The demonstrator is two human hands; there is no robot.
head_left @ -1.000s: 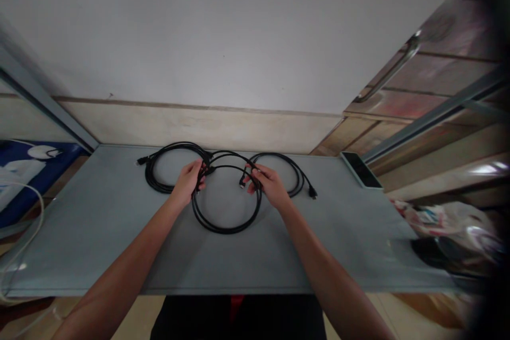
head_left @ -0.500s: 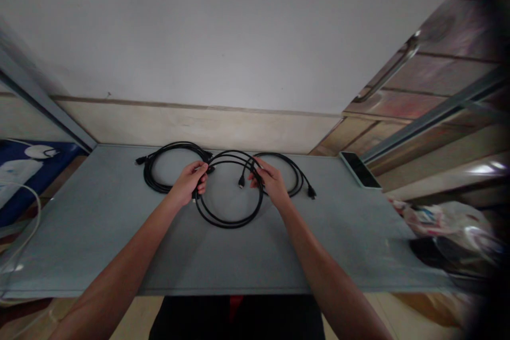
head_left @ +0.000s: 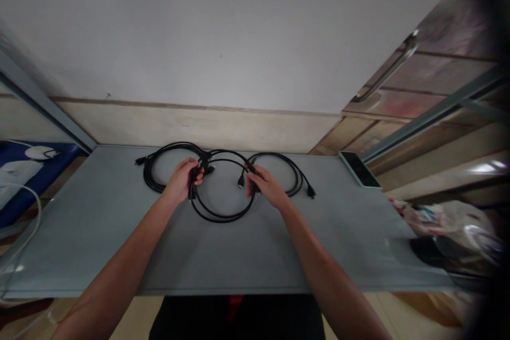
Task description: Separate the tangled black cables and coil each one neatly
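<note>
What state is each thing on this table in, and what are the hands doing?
Left hand: closed on the middle cable
Right hand: gripping its other side
Middle cable: looped, held
Left cable: coiled
Right cable: loosely coiled
Phone: lying flat, screen dark

I face a smooth pale grey wall panel (head_left: 219, 32) above a cream-coloured band of wall (head_left: 191, 127), with brownish-pink rectangular tiles (head_left: 450, 74) off to my right. My flat blue-grey worktop (head_left: 223, 260) stands between slanting grey metal posts, over a beige tiled floor (head_left: 382, 313), in dim light.
</note>
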